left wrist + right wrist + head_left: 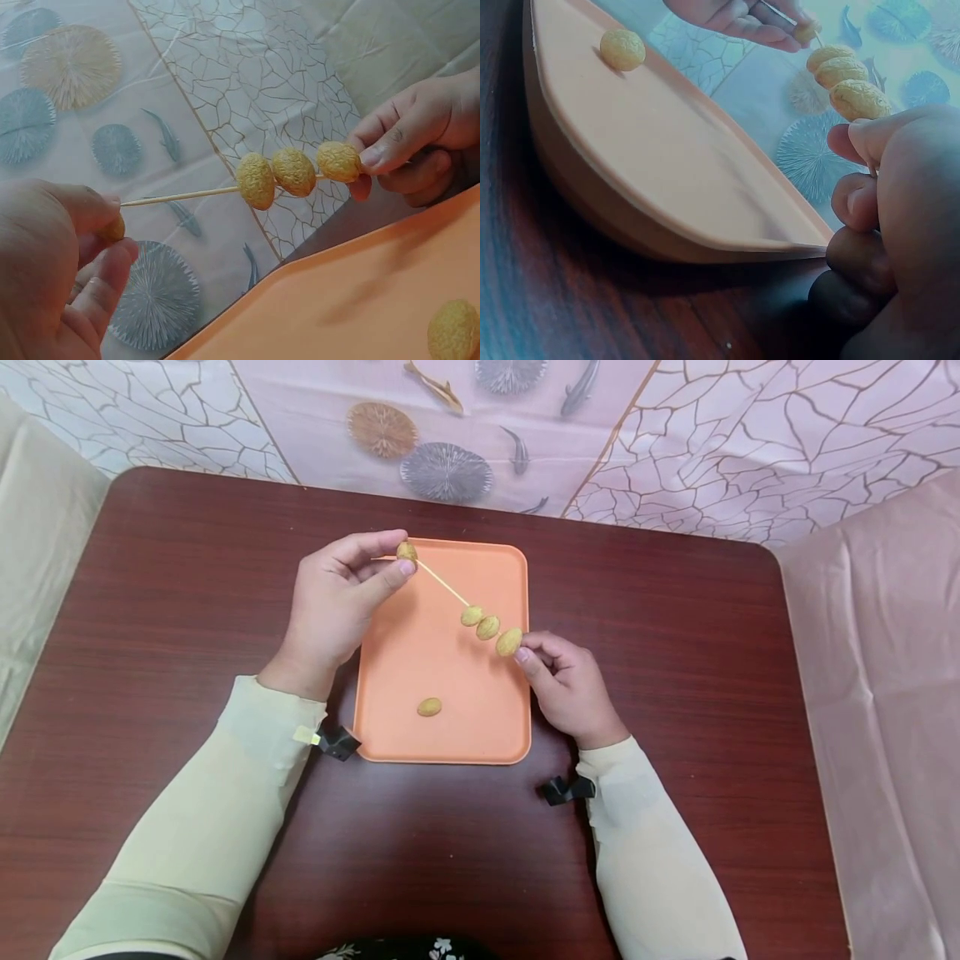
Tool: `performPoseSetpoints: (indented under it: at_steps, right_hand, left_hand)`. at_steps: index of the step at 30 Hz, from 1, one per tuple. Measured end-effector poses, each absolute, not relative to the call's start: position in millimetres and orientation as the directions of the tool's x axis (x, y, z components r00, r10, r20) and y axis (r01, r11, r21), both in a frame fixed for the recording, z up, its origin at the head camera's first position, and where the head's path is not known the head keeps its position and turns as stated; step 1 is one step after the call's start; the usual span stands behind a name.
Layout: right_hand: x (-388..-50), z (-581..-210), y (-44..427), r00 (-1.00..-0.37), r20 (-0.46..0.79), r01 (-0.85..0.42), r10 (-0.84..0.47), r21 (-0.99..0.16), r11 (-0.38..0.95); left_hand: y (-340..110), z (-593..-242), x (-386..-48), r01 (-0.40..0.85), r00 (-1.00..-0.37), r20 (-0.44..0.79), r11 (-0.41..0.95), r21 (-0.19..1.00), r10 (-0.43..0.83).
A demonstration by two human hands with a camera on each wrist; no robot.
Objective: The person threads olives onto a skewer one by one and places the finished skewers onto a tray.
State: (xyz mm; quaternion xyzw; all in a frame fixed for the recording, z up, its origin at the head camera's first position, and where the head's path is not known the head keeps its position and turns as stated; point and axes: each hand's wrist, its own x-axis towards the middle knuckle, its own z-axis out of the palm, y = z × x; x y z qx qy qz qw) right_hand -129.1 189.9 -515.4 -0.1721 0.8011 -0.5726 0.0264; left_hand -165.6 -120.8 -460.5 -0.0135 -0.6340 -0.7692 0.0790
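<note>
A thin wooden skewer (442,582) slants above the orange tray, with three wrinkled, yellow-brown oval fruits (294,171) threaded near its right end. My left hand (333,597) pinches another such fruit (407,552) between thumb and fingers at the skewer's far tip. Whether the tip has pierced that fruit is hidden by the fingers. At the other end, my right hand (570,685) grips the skewer with thumb and curled fingers, right against the last threaded fruit (860,100). A loose oval fruit (429,707) lies on the tray's near part.
The orange tray (442,758) has a low raised rim and sits on a dark red-brown wooden table (675,652). Behind the table hangs a patterned cloth (450,410). Pale fabric (877,693) borders the right side. Each wrist carries a small black camera (339,743).
</note>
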Motion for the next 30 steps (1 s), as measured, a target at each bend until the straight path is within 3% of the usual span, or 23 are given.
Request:
performPoseSetpoints:
  at_steps: [11, 20, 24, 30]
  right_hand:
    - [-130, -515, 190, -0.936, 0.159, -0.269, -0.315, -0.9, 0.343]
    - [-129, -512, 189, -0.932, 0.162, -0.286, -0.324, -0.877, 0.386]
    - [-128, -512, 188, -0.934, 0.156, -0.279, -0.321, -0.88, 0.385]
    - [-128, -512, 189, -0.94, 0.161, -0.278, -0.301, -0.872, 0.404]
  left_hand:
    - [-117, -462, -162, 0.204, -0.959, 0.19, -0.045, 0.978, -0.21]
    - [-114, -470, -161, 0.356, -0.87, 0.419, 0.257, 0.898, -0.26]
    - [-114, -475, -162, 0.388, -0.856, 0.438, 0.22, 0.895, -0.274]
    - [-112, -478, -163, 0.401, -0.871, 0.397, 0.048, 0.915, -0.291]
